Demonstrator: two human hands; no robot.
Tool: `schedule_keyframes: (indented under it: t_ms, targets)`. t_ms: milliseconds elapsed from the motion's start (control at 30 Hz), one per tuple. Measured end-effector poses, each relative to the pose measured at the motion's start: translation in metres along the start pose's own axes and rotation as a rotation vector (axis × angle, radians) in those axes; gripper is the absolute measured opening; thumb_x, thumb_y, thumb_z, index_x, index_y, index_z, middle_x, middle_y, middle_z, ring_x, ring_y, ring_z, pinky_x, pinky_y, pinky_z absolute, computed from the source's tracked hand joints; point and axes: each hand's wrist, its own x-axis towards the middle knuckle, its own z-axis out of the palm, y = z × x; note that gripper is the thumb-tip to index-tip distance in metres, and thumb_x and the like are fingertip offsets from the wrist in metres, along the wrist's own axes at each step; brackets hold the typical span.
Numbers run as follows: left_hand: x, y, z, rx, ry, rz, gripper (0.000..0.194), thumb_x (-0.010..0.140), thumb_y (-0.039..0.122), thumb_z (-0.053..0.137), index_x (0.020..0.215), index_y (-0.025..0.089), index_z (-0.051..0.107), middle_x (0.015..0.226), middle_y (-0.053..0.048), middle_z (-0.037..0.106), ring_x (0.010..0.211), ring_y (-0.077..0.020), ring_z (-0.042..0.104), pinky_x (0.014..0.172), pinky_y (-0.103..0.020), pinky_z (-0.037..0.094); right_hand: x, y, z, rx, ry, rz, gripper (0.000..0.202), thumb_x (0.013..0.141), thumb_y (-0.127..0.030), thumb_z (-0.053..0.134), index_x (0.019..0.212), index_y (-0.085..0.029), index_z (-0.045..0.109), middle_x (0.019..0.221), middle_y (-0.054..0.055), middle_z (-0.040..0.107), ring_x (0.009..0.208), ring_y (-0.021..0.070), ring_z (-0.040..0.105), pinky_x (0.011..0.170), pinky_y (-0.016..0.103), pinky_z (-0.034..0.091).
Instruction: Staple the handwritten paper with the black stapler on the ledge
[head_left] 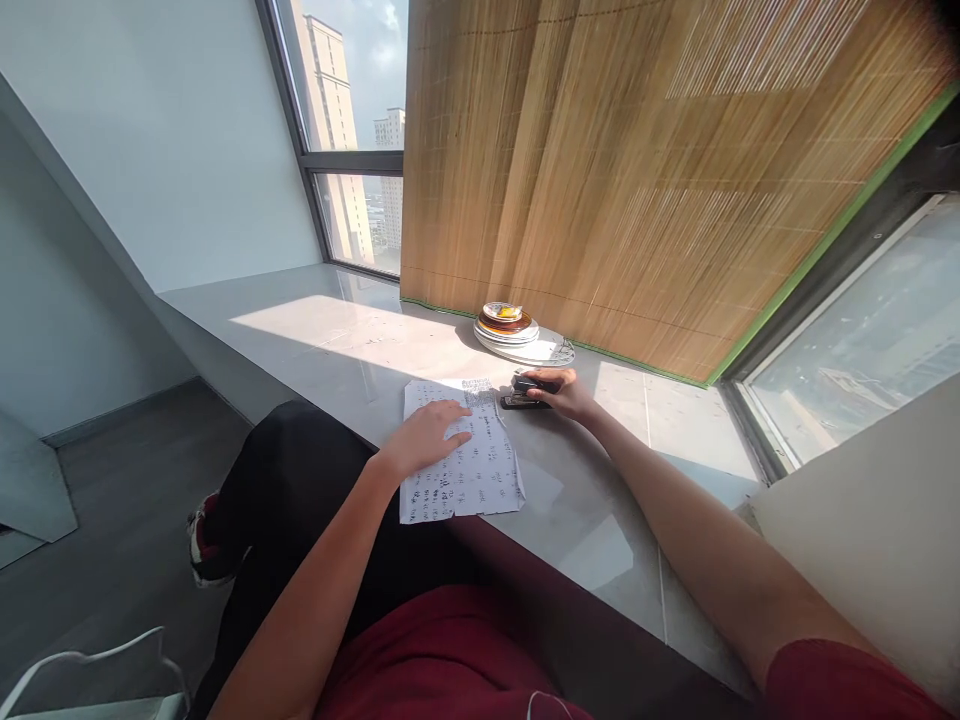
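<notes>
A sheet of paper [487, 480] covered with handwriting and some print lies on the tiled sill, its near edge reaching past the sill's front. My left hand [424, 437] rests flat on the paper's left part, fingers stretched out towards the right. Just beyond the paper's upper right corner is a black stapler [517, 392]. My right hand [562, 393] is closed round the stapler from the right, with the thumb and fingers on its upper arm. The stapler's base sits on the sill beside the paper, and its rear end is hidden by the hand.
Behind the stapler stands a stack of plates [506, 330] with a small yellow item on top. A bamboo blind [600, 180] hangs along the window behind it. The sill's front edge runs above my dark-trousered legs [292, 500]. A white wall [870, 510] closes off the right.
</notes>
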Motion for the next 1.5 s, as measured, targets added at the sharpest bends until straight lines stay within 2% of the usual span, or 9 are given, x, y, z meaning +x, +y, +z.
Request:
schedule_keyframes:
  t_ms: [67, 133, 233, 400, 567, 667, 900, 1500]
  targets:
    - [0.008, 0.009, 0.014, 0.024, -0.058, 0.019, 0.053, 0.102, 0.049, 0.063, 0.153, 0.033, 0.062, 0.165, -0.009, 0.053, 0.153, -0.0387, 0.047, 0.126, -0.057, 0.036, 0.002, -0.009, 0.009, -0.018, -0.027, -0.037, 0.045, 0.088, -0.060, 0.079, 0.117, -0.025, 0.084, 0.117, 0.010, 0.083, 0.111, 0.0351, 0.078, 0.105, 0.056, 0.060]
    - [0.014, 0.014, 0.024, 0.034, -0.071, 0.008, 0.054, 0.103, 0.047, 0.062, 0.156, 0.036, 0.059, 0.171, -0.008, 0.045, 0.159, -0.0407, 0.038, 0.129, -0.063, 0.028, 0.003, -0.017, 0.016, -0.018, -0.049, -0.063, 0.042, 0.091, -0.055, 0.077, 0.120, -0.025, 0.083, 0.117, 0.009, 0.083, 0.109, 0.0341, 0.078, 0.102, 0.055, 0.061]
    - [0.019, 0.014, 0.030, 0.035, -0.078, -0.012, 0.059, 0.102, 0.047, 0.063, 0.159, 0.038, 0.055, 0.176, -0.007, 0.035, 0.162, -0.0418, 0.030, 0.131, -0.065, 0.023, 0.003, -0.025, 0.022, -0.010, -0.079, -0.087, 0.040, 0.095, -0.051, 0.073, 0.126, -0.026, 0.081, 0.118, 0.008, 0.082, 0.107, 0.0323, 0.078, 0.097, 0.052, 0.062]
    - [0.016, 0.012, 0.029, 0.040, -0.083, 0.004, 0.064, 0.100, 0.048, 0.064, 0.162, 0.037, 0.051, 0.177, -0.006, 0.033, 0.163, -0.0441, 0.026, 0.131, -0.065, 0.023, 0.004, -0.031, 0.032, -0.021, -0.106, -0.130, 0.042, 0.099, -0.048, 0.070, 0.135, -0.028, 0.076, 0.121, 0.008, 0.080, 0.106, 0.0298, 0.075, 0.097, 0.049, 0.061]
    - [0.014, 0.013, 0.031, 0.041, -0.106, 0.022, 0.061, 0.102, 0.049, 0.061, 0.162, 0.037, 0.052, 0.179, -0.005, 0.029, 0.165, -0.0434, 0.020, 0.131, -0.067, 0.019, 0.009, -0.040, 0.043, -0.124, -0.168, -0.213, 0.041, 0.105, -0.039, 0.060, 0.143, -0.028, 0.072, 0.111, 0.009, 0.077, 0.097, 0.0275, 0.071, 0.091, 0.043, 0.058]
    - [0.014, 0.015, 0.031, 0.054, -0.123, 0.018, 0.060, 0.104, 0.049, 0.059, 0.162, 0.036, 0.052, 0.180, -0.005, 0.026, 0.166, -0.0432, 0.017, 0.132, -0.067, 0.016, 0.010, -0.046, 0.047, -0.218, -0.192, -0.213, 0.040, 0.105, -0.032, 0.057, 0.141, -0.028, 0.073, 0.110, 0.010, 0.076, 0.100, 0.0284, 0.070, 0.091, 0.043, 0.056]
    - [0.013, 0.028, 0.021, 0.138, -0.238, -0.040, 0.064, 0.108, 0.054, 0.047, 0.170, 0.036, 0.038, 0.183, -0.004, 0.011, 0.168, -0.0410, 0.007, 0.134, -0.063, 0.013, 0.008, -0.055, 0.051, -0.325, -0.200, -0.153, 0.045, 0.101, -0.021, 0.058, 0.143, -0.032, 0.071, 0.113, 0.007, 0.076, 0.103, 0.0267, 0.069, 0.093, 0.038, 0.054]
    - [0.014, 0.029, 0.021, 0.151, -0.237, -0.040, 0.064, 0.108, 0.052, 0.048, 0.169, 0.035, 0.040, 0.183, -0.006, 0.014, 0.168, -0.0412, 0.009, 0.133, -0.063, 0.014, 0.010, -0.067, 0.051, -0.395, -0.254, -0.040, 0.048, 0.101, -0.023, 0.056, 0.145, -0.033, 0.071, 0.117, 0.006, 0.076, 0.111, 0.0273, 0.067, 0.100, 0.039, 0.050]
